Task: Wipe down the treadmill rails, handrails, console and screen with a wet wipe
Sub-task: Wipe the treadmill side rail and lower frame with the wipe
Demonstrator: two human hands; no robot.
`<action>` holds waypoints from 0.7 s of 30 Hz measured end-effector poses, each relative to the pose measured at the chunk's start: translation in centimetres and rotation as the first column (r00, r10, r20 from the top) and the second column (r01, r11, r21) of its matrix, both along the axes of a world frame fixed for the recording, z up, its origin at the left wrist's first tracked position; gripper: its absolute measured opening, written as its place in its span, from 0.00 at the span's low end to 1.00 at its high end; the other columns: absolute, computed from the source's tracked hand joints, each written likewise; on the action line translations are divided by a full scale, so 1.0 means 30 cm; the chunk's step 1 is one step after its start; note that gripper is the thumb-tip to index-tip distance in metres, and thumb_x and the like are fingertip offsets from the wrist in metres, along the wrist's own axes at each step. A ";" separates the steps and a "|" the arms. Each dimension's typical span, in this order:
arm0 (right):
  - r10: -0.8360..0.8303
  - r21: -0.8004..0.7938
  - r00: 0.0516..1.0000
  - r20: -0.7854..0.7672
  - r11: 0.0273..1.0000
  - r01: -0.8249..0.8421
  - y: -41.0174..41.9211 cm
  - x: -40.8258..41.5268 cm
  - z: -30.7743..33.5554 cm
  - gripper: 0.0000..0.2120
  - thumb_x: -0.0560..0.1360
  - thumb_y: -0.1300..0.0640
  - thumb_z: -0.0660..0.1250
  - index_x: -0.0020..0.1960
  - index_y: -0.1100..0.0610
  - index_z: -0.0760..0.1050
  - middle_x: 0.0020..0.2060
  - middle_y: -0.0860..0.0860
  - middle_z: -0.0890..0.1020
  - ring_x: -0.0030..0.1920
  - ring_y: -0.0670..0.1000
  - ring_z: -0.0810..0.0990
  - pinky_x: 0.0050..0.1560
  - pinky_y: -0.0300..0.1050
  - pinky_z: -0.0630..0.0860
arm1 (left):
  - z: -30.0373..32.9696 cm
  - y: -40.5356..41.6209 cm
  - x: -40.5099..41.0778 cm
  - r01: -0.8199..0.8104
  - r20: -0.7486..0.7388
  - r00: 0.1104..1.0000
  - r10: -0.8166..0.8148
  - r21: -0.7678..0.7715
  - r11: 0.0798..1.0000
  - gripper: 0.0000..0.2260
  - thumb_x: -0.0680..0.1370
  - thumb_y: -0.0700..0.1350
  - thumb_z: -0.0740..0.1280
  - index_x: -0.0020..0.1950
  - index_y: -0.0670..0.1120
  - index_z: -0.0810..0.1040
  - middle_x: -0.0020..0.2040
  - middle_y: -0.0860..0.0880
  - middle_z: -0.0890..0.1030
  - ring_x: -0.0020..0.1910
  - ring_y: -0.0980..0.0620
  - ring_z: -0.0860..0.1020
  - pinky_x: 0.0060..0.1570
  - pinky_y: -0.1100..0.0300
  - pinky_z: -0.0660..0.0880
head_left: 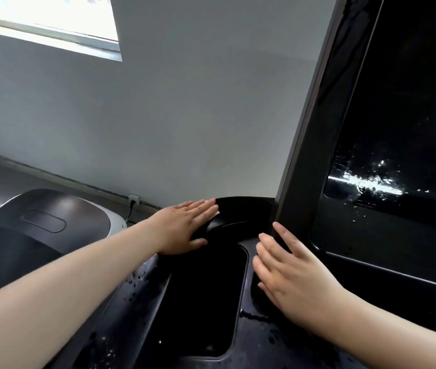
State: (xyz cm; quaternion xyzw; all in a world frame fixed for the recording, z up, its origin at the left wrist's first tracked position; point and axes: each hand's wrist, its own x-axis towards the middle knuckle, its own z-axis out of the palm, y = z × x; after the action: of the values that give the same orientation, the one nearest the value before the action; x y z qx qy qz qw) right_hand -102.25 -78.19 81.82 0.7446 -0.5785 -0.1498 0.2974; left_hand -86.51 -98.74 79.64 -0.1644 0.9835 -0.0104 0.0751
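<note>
The black treadmill console [158, 302] fills the lower middle, wet with droplets, around a deep dark tray recess [206, 296]. My left hand [185, 227] lies flat, fingers together, on the console's curved upper left rim [238, 209]. A pale sliver of wet wipe [216, 214] shows under its fingertips; the rest is hidden by the palm. My right hand [286, 272] rests flat with fingers spread on the console beside the screen's frame [307, 145] and holds nothing. The dark screen [403, 129] at the right carries wet streaks and droplets.
A grey wall [185, 102] stands close behind the console, with a window [52, 20] at the top left. Below at the left is another machine's dark cover with a white edge [52, 217]. A wall socket with a plug [134, 199] sits at floor level.
</note>
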 end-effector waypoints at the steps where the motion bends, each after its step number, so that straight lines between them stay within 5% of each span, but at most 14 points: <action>1: 0.000 -0.010 1.000 0.005 1.000 0.000 -0.002 0.003 -0.001 0.23 0.73 0.52 0.51 0.47 0.61 0.83 0.46 0.58 0.83 0.54 0.58 0.80 0.70 0.60 0.50 | -0.003 -0.011 0.020 -0.051 0.012 0.999 0.051 0.007 0.999 0.33 0.80 0.59 0.53 0.77 0.48 0.38 0.77 0.48 0.39 0.76 0.54 0.43 0.71 0.64 0.38; 10: 0.013 -0.076 0.999 0.050 0.997 -0.009 -0.007 0.019 -0.011 0.21 0.73 0.52 0.52 0.41 0.61 0.82 0.43 0.58 0.83 0.53 0.59 0.80 0.70 0.59 0.51 | -0.026 0.113 -0.002 -0.184 -0.084 0.979 0.187 0.036 0.982 0.35 0.79 0.62 0.52 0.77 0.46 0.39 0.77 0.47 0.39 0.76 0.52 0.41 0.72 0.60 0.38; 14: 0.018 -0.104 0.998 0.062 0.994 -0.011 -0.011 0.016 -0.027 0.19 0.72 0.54 0.53 0.38 0.62 0.80 0.41 0.59 0.81 0.52 0.60 0.80 0.71 0.60 0.50 | -0.022 0.139 0.247 -0.319 -0.021 0.946 0.323 0.106 0.942 0.45 0.66 0.72 0.37 0.77 0.47 0.39 0.77 0.49 0.39 0.76 0.54 0.43 0.68 0.66 0.37; 19: 0.033 -0.137 0.994 0.108 0.990 -0.018 -0.015 0.011 -0.042 0.20 0.72 0.54 0.53 0.38 0.63 0.80 0.41 0.61 0.82 0.52 0.60 0.80 0.71 0.59 0.51 | 0.008 0.223 0.394 -0.454 0.072 0.889 0.452 0.264 0.851 0.47 0.65 0.74 0.35 0.77 0.47 0.38 0.77 0.52 0.41 0.76 0.55 0.47 0.64 0.71 0.40; 21: 0.037 -0.136 0.992 0.119 0.990 -0.020 -0.017 0.010 -0.043 0.20 0.72 0.54 0.53 0.37 0.63 0.80 0.40 0.60 0.81 0.52 0.60 0.80 0.71 0.58 0.51 | 0.009 0.210 0.351 -0.475 0.075 0.877 0.475 0.276 0.835 0.39 0.75 0.68 0.44 0.77 0.46 0.39 0.77 0.51 0.40 0.76 0.54 0.46 0.67 0.69 0.41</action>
State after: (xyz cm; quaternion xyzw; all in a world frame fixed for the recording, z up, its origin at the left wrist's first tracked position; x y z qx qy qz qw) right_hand -101.94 -78.70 80.54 0.7388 -0.5936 -0.0606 0.3134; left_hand -75.99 -92.43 79.91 -0.3905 0.9027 0.1507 0.0997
